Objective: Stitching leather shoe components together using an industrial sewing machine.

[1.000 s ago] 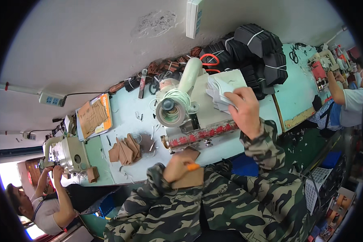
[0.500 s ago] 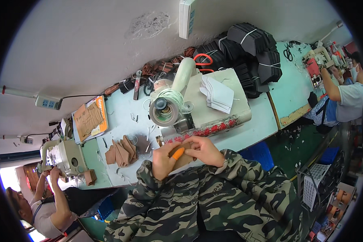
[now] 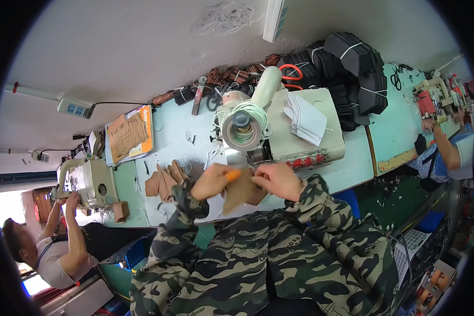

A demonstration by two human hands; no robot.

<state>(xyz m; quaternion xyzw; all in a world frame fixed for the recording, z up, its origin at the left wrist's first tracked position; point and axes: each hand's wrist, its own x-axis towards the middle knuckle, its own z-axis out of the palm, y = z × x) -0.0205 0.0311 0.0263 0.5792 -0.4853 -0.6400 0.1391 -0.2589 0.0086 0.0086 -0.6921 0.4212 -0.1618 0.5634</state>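
Observation:
Close to my body, at the front edge of the worktable, a flat brown leather-like piece (image 3: 238, 194) hangs between my two hands. My left hand (image 3: 211, 182) pinches its upper left part; an orange finger cot (image 3: 233, 175) covers one fingertip. On the piece's right side the fingers of my right hand (image 3: 282, 180) are closed, thumb against forefinger. A darker brown patch shows beside that hand, and I cannot tell whether it is a second layer. Directly beyond my hands stands a cream sewing-type machine (image 3: 324, 118) with a metal cylinder at its near end.
Loose brown pieces (image 3: 166, 179) lie left of my hands. White cut sheets (image 3: 305, 120) rest on the machine, beside a ring of pale green cord (image 3: 255, 113). Bundled black pieces (image 3: 371, 87) are stacked behind. Co-workers sit at a left machine (image 3: 92, 184) and a right machine (image 3: 429, 100).
My hands have moved apart, and more of the brown piece shows, now lower and blurred. The view has swung left, so the table and machine sit farther right and lower in the picture.

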